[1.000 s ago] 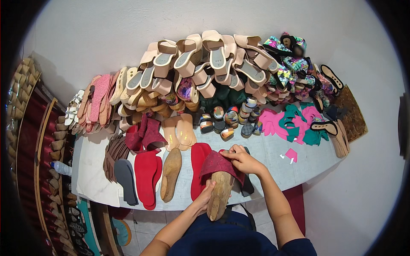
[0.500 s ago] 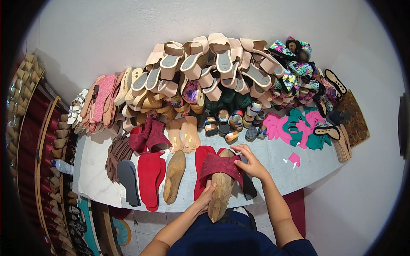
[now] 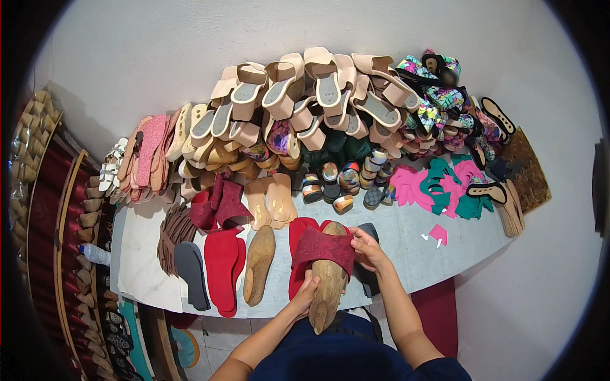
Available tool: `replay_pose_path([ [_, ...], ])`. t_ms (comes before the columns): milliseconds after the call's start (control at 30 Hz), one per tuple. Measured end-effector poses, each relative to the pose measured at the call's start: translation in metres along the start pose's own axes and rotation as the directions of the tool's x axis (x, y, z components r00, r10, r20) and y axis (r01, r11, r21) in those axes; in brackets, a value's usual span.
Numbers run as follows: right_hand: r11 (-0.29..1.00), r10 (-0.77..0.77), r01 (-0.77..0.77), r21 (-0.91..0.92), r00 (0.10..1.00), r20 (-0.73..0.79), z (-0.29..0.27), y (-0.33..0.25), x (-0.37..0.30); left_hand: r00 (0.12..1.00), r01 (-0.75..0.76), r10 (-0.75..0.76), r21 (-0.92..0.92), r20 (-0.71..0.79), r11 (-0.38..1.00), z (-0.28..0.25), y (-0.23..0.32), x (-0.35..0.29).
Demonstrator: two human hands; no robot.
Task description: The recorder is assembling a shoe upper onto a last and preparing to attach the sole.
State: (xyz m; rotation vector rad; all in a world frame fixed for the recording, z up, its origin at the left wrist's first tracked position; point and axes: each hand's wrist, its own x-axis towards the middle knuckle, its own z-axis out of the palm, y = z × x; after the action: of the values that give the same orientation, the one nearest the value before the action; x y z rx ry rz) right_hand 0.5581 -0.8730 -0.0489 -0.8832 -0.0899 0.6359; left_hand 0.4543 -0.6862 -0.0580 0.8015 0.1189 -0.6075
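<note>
My left hand [image 3: 305,296] is wrapped around a wooden shoe last [image 3: 328,292], held at the table's front edge with its narrow end toward me. Across the broad far part of the last lies a maroon shoe upper [image 3: 321,246], a wide textured band. At the band's right edge, my right hand [image 3: 369,250] has its fingers closed on the material. Partly covered by the last and band are a red sole piece [image 3: 295,276] and a dark grey sole piece [image 3: 369,279]. A second wooden last [image 3: 259,267] lies on the table to the left.
Red soles [image 3: 222,273], grey soles [image 3: 191,273] and brown strips [image 3: 180,235] lie at left. Behind them sit maroon uppers [image 3: 229,206] and tan insoles [image 3: 279,200]. Piled heeled sandals [image 3: 327,89] line the wall. Pink and green cutouts [image 3: 438,184] lie at right; lasts fill the left shelf [image 3: 89,219].
My right hand has come down from above the last, its raised fingers now closing on the band's right edge. The last and band have shifted slightly left.
</note>
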Motion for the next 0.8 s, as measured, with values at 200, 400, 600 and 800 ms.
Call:
replay_pose_path([
  [200,0.999,-0.042,0.041,-0.03,0.998,-0.047,0.008,0.0,-0.003,0.999,-0.011,0.01,-0.013,-0.036,1.0,-0.012,-0.007,0.001],
  [400,0.996,-0.07,0.073,0.044,0.996,-0.061,0.019,0.0,-0.005,1.0,0.003,-0.003,0.021,-0.008,1.0,-0.015,-0.009,0.005],
  [600,0.964,-0.256,0.266,0.029,0.949,-0.185,0.03,0.024,0.002,0.998,0.019,-0.016,0.056,-0.053,0.998,-0.003,-0.003,0.002],
  [800,0.972,-0.224,0.233,0.014,0.948,-0.225,0.042,0.028,0.009,0.998,0.068,-0.067,0.063,-0.016,0.996,-0.014,-0.005,0.005],
])
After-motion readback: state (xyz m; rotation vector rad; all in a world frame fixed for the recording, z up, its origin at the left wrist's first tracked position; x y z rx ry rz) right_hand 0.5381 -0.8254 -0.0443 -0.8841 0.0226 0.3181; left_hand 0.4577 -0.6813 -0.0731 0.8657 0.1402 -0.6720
